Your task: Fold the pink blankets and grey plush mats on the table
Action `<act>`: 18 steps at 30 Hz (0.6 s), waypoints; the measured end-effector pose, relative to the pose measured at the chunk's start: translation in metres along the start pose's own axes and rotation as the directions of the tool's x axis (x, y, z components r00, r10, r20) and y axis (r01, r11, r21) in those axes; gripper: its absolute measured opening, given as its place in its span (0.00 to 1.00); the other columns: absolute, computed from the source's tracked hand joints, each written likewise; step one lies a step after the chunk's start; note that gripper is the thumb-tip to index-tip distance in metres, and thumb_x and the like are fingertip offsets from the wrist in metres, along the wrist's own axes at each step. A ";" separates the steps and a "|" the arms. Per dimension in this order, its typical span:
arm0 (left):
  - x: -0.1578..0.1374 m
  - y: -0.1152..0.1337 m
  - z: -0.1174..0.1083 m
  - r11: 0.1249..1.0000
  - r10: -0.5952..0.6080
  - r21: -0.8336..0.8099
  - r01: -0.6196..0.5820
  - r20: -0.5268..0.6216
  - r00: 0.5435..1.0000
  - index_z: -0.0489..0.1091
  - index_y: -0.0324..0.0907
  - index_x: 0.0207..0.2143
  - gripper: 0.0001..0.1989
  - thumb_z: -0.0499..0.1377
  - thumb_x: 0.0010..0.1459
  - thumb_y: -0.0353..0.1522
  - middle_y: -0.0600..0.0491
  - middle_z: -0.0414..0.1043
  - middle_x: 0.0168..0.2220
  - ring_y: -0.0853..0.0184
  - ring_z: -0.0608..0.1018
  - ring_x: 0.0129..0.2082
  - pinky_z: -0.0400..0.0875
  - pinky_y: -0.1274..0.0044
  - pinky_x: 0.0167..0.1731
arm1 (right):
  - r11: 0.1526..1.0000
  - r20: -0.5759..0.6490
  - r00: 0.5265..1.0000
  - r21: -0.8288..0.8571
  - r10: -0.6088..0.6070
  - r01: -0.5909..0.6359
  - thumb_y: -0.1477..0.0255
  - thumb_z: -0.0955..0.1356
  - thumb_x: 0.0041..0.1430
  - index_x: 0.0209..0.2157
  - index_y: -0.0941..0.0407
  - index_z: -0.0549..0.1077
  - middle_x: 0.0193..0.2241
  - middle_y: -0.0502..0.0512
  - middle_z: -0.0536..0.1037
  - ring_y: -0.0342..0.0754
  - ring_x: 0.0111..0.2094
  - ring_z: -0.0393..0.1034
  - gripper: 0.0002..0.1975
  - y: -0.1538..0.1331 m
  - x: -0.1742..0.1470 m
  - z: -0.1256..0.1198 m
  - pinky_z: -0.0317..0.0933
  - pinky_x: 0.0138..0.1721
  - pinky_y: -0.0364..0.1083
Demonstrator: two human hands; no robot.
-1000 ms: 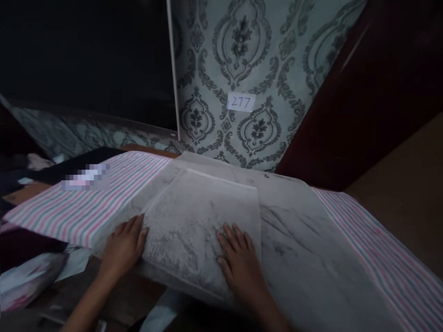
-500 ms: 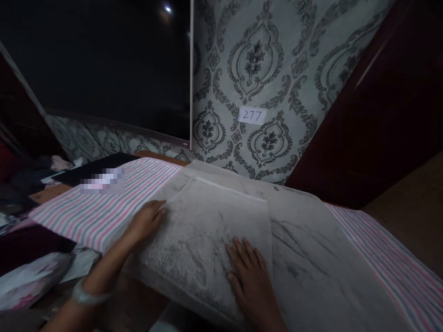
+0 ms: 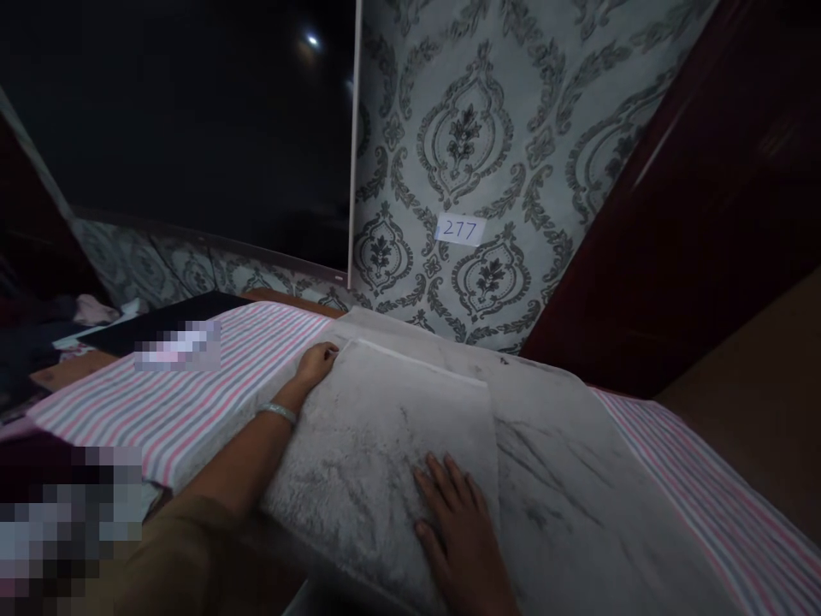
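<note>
A: Largest items first. Background?

B: Damask-patterned wallpaper (image 3: 513,128) behind the work surface, a dark panel (image 3: 180,120) on the left, a dark red-brown panel (image 3: 705,214) on the right. A small label reading 277 (image 3: 460,229) is stuck on the wallpaper.

A: Surface?

B: Pink-and-grey striped sheet (image 3: 211,376) covers it. On top lies a grey-white fluffy mat (image 3: 577,479) with dark marbled streaks, one section folded over itself (image 3: 385,428) to form a doubled layer toward the near left.

A: Hands?

B: Left hand (image 3: 317,364) reaches far forward to the far left corner of the folded layer, fingers curled at its edge; whether it actually pinches the fabric, cannot tell. A bangle (image 3: 277,413) sits on that wrist. Right hand (image 3: 458,522) lies open and flat, palm down, fingers spread, pressing on the near right part of the folded layer.
</note>
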State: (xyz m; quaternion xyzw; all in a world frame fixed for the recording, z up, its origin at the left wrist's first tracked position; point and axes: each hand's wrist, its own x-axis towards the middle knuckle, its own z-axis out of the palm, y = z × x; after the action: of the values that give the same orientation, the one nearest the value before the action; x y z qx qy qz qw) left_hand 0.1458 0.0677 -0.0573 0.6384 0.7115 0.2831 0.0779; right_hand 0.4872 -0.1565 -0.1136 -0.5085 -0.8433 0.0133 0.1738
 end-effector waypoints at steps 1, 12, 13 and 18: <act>0.001 -0.001 0.000 1.000 0.008 -0.001 -0.008 0.001 1.000 0.76 0.39 0.43 0.14 0.56 0.56 0.29 0.46 0.79 0.38 0.62 0.77 0.39 0.68 0.75 0.43 | 1.000 -0.005 1.000 0.005 -0.001 0.001 0.65 0.62 0.68 0.67 0.45 0.59 0.69 0.49 0.54 0.58 0.69 0.47 0.27 0.001 0.000 0.001 0.54 0.64 0.65; 0.010 -0.005 -0.001 0.993 -0.066 -0.100 0.058 -0.082 0.994 0.70 0.42 0.28 0.07 0.53 0.54 0.29 0.48 0.78 0.33 0.61 0.77 0.38 0.66 0.75 0.40 | 1.000 -0.004 1.000 0.007 -0.005 0.005 0.68 0.63 0.66 0.67 0.44 0.58 0.68 0.48 0.53 0.59 0.69 0.47 0.29 0.002 0.001 0.003 0.55 0.64 0.65; 0.009 -0.006 -0.001 0.990 -0.084 -0.117 0.073 -0.093 0.992 0.69 0.42 0.27 0.06 0.52 0.54 0.29 0.48 0.78 0.32 0.62 0.76 0.38 0.66 0.75 0.40 | 1.000 -0.006 1.000 0.011 -0.008 0.008 0.68 0.63 0.66 0.67 0.43 0.58 0.68 0.48 0.53 0.59 0.69 0.47 0.29 0.002 0.001 0.003 0.55 0.64 0.65; 0.006 -0.008 -0.003 0.967 -0.161 -0.217 0.133 -0.118 0.980 0.66 0.43 0.26 0.08 0.49 0.56 0.32 0.50 0.75 0.27 0.65 0.75 0.29 0.67 0.75 0.34 | 1.000 -0.007 1.000 0.000 -0.014 0.014 0.67 0.62 0.67 0.67 0.44 0.58 0.69 0.48 0.53 0.59 0.69 0.48 0.28 0.002 0.001 0.003 0.55 0.64 0.65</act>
State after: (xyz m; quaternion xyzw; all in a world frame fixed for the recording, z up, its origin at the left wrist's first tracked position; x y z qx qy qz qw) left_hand 0.1365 0.0721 -0.0576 0.5518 0.7269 0.3917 0.1170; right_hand 0.4880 -0.1542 -0.1166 -0.5028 -0.8461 0.0102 0.1769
